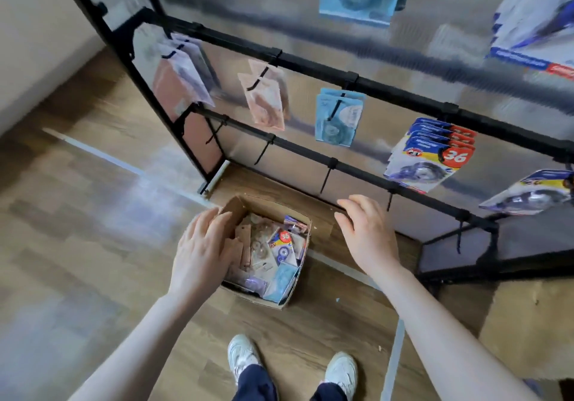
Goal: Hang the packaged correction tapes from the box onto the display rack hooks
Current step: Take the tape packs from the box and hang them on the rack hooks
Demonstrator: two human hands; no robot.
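An open cardboard box [299, 279] stands on the wooden floor, filled with several packaged correction tapes [281, 247] in pink, blue and white cards. My left hand [202, 250] hovers over the box's left side with relaxed fingers and holds nothing. My right hand [366, 234] hangs open in the air to the right of the box, also holding nothing. Behind the box rises the black display rack [313, 68]. Pink packs [265, 99], blue packs [338, 118] and white packs marked 36 [431, 155] hang on its middle hooks.
The lower rail [357, 169] carries several bare black hooks just above the box. More packs hang at the top and right edges of the rack. My two white shoes [292, 363] stand on the floor below the box. A cardboard piece [531, 326] lies at right.
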